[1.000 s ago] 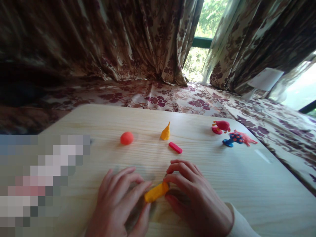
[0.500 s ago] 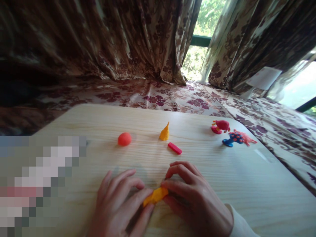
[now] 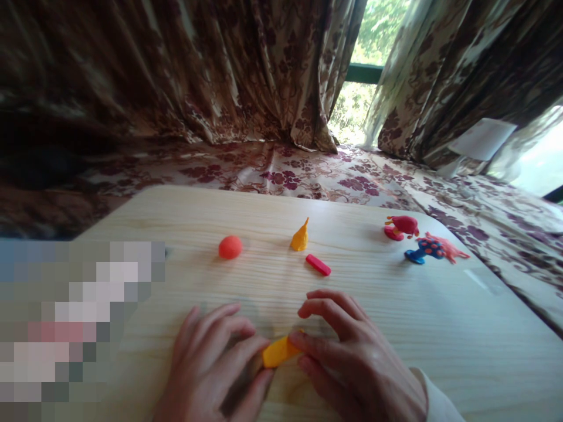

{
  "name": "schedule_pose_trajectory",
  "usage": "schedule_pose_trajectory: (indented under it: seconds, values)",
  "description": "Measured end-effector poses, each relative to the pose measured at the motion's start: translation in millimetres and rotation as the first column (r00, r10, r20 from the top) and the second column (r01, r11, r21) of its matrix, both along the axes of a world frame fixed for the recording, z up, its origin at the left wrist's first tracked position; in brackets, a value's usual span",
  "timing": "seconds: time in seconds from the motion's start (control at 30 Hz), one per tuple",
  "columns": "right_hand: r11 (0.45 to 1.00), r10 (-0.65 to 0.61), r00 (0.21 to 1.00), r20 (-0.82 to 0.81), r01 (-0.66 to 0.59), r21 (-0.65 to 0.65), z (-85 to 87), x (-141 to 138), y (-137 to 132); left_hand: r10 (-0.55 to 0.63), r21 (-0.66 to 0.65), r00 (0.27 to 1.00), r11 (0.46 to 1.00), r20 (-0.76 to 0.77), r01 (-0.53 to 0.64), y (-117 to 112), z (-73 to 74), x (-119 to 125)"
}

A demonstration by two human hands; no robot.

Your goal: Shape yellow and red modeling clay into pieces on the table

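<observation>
Head view here, so it's all seen from above a pale wooden table [image 3: 176,214]. The yellow bar [image 3: 278,353] is right at the near side, slung between the person's two hands, just over the tabletop or touching it, can't say which. Looks like soft modelling stuff, going by the slightly uneven faces.

Left hand [image 3: 217,360]: the grip is pinched on the bar's left end, forefinger along the top and thumb underneath. Right hand [image 3: 358,354]: forefinger sits on the other end, thumb just below it, the rest of the fingers curled loosely above. Whether that right grip is really squeezing or only resting there, I can't tell.

My read is that the step in hand is shaping: squaring off or smoothing that bar by pressing its ends and sides. Next move, I'd say, calls for the left pinch to hold steady while the right fingers press lightly and evenly, since too hard a squeeze would probably dent it or bend it.

Further back on the table there's a little red bar [image 3: 318,265] near a yellow pointed piece [image 3: 299,237], an orange ball [image 3: 230,247] off to the left, and a red figure [image 3: 403,225] and a blue spotted figure [image 3: 428,248] to the right.
</observation>
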State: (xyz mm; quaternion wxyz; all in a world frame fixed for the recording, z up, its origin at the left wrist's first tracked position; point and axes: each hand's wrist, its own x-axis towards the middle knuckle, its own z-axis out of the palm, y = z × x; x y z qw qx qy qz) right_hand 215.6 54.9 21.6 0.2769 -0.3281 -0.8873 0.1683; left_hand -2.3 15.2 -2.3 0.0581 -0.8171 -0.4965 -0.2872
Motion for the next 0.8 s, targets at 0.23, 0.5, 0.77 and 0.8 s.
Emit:
schedule_pose_trajectory:
  seconds: [0.23,0.5,0.77,0.8]
  values:
    - [0.985,0.035,0.999,0.000,-0.034,0.169,-2.8,-6.3,-2.8,0.019,-0.042,1.000,0.999,-0.013,-0.019,-2.4,2.5,1.4]
    - [0.957,0.034,0.998,0.056,-0.049,0.286,-1.2,-12.9,-2.9,0.043,-0.040,0.998,0.998,-0.035,-0.044,-3.0,3.1,2.8]
    - [0.938,0.073,0.989,0.128,-0.112,0.329,1.7,-14.9,-1.1,0.052,-0.041,0.996,0.998,-0.069,-0.055,-3.9,3.9,2.1]
    - [0.934,0.074,0.989,0.125,-0.113,0.339,1.1,-15.3,-0.9,0.051,-0.045,0.996,0.998,-0.069,-0.054,-4.3,3.8,2.0]
